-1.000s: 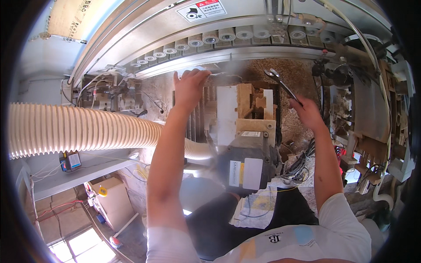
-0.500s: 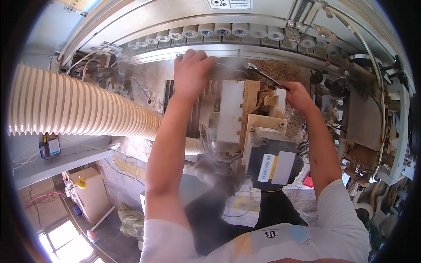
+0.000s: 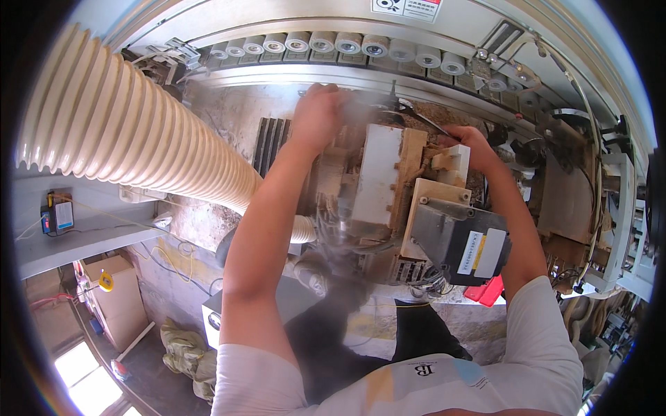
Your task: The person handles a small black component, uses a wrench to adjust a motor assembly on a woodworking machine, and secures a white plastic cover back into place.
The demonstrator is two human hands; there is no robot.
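My left hand (image 3: 320, 116) is closed at the far side of a dusty machine unit, its fingers curled down. A small metal end shows beside its knuckles; what it grips is mostly hidden. My right hand (image 3: 469, 144) holds a wrench (image 3: 428, 121) by its dark shaft, the silver head pointing left toward the far end of the unit. Between my arms sits the unit, with a white block (image 3: 378, 173), a brown dust-covered plate (image 3: 411, 163) and a black motor (image 3: 454, 239) on its near side. A hazy blur covers the space between my hands.
A thick ribbed cream hose (image 3: 152, 132) runs in from the left to the unit. Along the far side lies a row of rollers (image 3: 322, 43) behind a metal rail (image 3: 270, 76). A red object (image 3: 484, 291) lies beside my right arm. More machine parts (image 3: 569, 180) stand at right.
The view has shifted, so the unit and motor appear farther right and the hose larger. Both hands stay at the unit's far end, the right still holding the wrench.
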